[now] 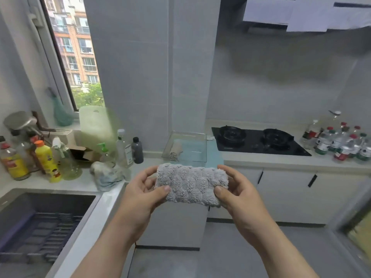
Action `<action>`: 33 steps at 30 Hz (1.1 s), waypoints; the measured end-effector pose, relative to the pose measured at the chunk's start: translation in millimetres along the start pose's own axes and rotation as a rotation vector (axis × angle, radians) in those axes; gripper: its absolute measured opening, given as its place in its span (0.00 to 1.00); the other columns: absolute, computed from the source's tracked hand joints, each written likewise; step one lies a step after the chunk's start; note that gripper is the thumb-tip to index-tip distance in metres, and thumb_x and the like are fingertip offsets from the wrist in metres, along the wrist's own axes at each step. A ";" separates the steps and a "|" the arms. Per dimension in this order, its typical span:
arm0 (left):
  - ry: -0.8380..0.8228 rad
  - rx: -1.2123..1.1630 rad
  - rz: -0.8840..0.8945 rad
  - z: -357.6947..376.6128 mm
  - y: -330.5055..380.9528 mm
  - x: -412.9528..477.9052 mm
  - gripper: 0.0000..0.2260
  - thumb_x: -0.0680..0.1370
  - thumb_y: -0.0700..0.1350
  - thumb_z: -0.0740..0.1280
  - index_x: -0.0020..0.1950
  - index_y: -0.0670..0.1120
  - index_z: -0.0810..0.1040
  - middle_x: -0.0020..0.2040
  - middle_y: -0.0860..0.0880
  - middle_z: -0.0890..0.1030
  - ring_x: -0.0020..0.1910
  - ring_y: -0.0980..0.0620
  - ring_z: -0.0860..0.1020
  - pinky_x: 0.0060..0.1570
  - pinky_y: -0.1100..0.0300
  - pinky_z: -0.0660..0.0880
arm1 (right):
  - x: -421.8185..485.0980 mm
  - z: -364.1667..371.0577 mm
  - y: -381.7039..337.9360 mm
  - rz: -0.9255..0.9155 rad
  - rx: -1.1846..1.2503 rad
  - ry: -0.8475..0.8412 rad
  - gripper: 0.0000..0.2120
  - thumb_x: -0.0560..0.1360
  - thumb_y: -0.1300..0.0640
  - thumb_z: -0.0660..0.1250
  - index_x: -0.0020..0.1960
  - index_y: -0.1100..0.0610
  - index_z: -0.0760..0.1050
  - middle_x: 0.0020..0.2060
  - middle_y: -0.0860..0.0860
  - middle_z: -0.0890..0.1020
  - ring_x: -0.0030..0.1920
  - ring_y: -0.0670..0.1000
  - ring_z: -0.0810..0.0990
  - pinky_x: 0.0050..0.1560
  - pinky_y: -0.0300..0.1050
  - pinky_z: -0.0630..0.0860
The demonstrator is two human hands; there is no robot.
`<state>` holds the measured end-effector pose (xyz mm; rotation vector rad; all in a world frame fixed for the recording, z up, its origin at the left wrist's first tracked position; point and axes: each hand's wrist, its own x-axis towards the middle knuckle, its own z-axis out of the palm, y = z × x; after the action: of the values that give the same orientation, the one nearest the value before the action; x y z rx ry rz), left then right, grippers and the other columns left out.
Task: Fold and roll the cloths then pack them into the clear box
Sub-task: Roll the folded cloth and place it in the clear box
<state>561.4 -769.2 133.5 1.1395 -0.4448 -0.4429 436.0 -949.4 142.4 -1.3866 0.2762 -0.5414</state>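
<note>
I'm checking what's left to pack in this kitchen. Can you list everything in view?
grey fluffy cloth bundle: one, grey, held between both hands
clear plastic box: one, transparent, on the counter behind it
beige rolled cloth: one, beige, inside the box, left side
light blue mat: one, blue, under the box
crumpled white and blue rag: one, on the counter beside the sink
black two-burner gas hob: one, black, right counter
clear capped bottles: many, red and green caps, right of the hob
yellow and clear cleaning bottles: several, left counter
steel sink: one, grey, lower left
left hand: one, grips the bundle's left end
right hand: one, grips the bundle's right end
</note>
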 end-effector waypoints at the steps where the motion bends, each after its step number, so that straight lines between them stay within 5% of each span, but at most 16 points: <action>1: 0.001 -0.001 0.003 -2.5 -2.6 18.3 0.21 0.70 0.28 0.69 0.60 0.44 0.75 0.51 0.43 0.84 0.47 0.48 0.83 0.41 0.60 0.80 | 16.7 1.1 2.1 -0.009 -0.013 0.003 0.21 0.75 0.72 0.65 0.59 0.49 0.75 0.49 0.55 0.82 0.39 0.46 0.80 0.39 0.39 0.77; 9: 0.010 0.017 -0.015 -54.5 -11.3 181.4 0.29 0.61 0.39 0.75 0.62 0.45 0.78 0.55 0.44 0.83 0.50 0.47 0.83 0.45 0.57 0.81 | 168.4 29.0 35.4 0.035 -0.042 0.052 0.22 0.65 0.62 0.71 0.56 0.44 0.79 0.59 0.59 0.78 0.46 0.51 0.80 0.48 0.46 0.77; 14: -0.044 0.020 -0.077 -65.1 -22.4 267.5 0.25 0.64 0.36 0.73 0.60 0.44 0.78 0.55 0.44 0.83 0.49 0.48 0.83 0.43 0.60 0.80 | 241.6 30.7 49.6 0.047 -0.084 0.113 0.22 0.65 0.62 0.70 0.55 0.43 0.79 0.59 0.59 0.78 0.45 0.53 0.79 0.50 0.50 0.78; 18: -0.033 -0.002 -0.125 -61.9 -36.5 315.5 0.18 0.72 0.27 0.66 0.57 0.45 0.79 0.51 0.47 0.85 0.45 0.52 0.84 0.42 0.61 0.81 | 283.3 21.5 58.7 0.075 -0.098 0.119 0.23 0.70 0.69 0.71 0.59 0.48 0.77 0.56 0.56 0.78 0.42 0.49 0.79 0.45 0.41 0.77; 22: -0.028 -0.012 -0.178 -57.5 -49.4 365.5 0.17 0.75 0.28 0.62 0.58 0.43 0.79 0.53 0.46 0.84 0.49 0.51 0.83 0.45 0.60 0.81 | 325.7 9.0 67.7 0.112 -0.183 0.094 0.23 0.73 0.70 0.70 0.60 0.48 0.75 0.54 0.50 0.77 0.37 0.47 0.77 0.45 0.36 0.77; 26: -0.068 0.004 -0.246 -47.4 -59.8 417.4 0.16 0.77 0.29 0.60 0.60 0.42 0.78 0.53 0.44 0.84 0.50 0.49 0.83 0.44 0.58 0.81 | 372.1 -11.7 74.6 0.172 -0.226 -0.031 0.26 0.72 0.71 0.69 0.62 0.46 0.74 0.54 0.53 0.80 0.38 0.45 0.78 0.43 0.37 0.76; 33: -0.161 0.103 -0.401 -30.3 -86.0 501.8 0.15 0.79 0.31 0.61 0.62 0.43 0.77 0.55 0.43 0.83 0.53 0.47 0.82 0.48 0.55 0.79 | 463.6 -46.8 70.7 0.285 -0.466 -0.406 0.40 0.70 0.71 0.70 0.72 0.39 0.63 0.62 0.42 0.74 0.50 0.34 0.79 0.47 0.34 0.78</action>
<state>984.8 -1051.4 98.6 1.3028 -0.3812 -0.8738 820.2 -1221.6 123.9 -1.8319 0.2726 0.0553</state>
